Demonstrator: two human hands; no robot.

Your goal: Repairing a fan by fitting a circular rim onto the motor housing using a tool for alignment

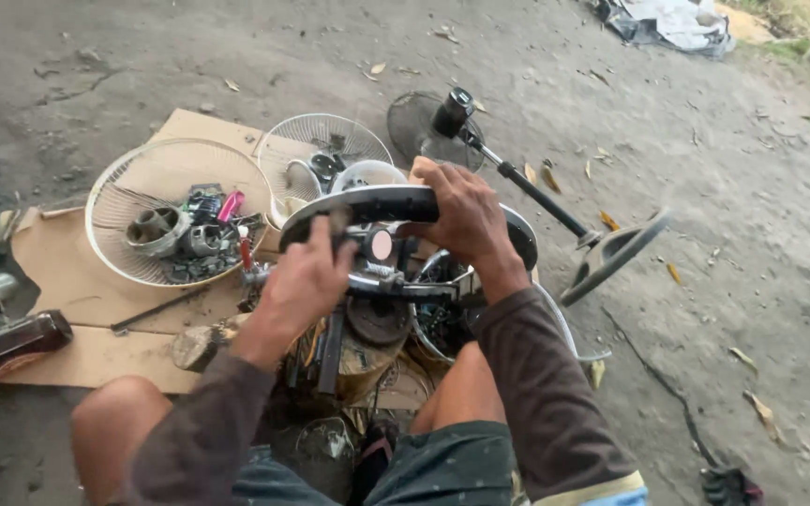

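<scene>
Head view shows both hands gripping a curved dark plastic fan housing (396,202) steady above the knees, left hand (304,281) low, right hand (461,217) on top, while loose parts sit in a white wire fan guard (114,201) on cardboard (67,272).

left hand (307,276), right hand (461,220), gripping fan housing (377,201)

Fan grilles (180,178) crowd left; bare ground (724,187) (right) lies open.
</scene>
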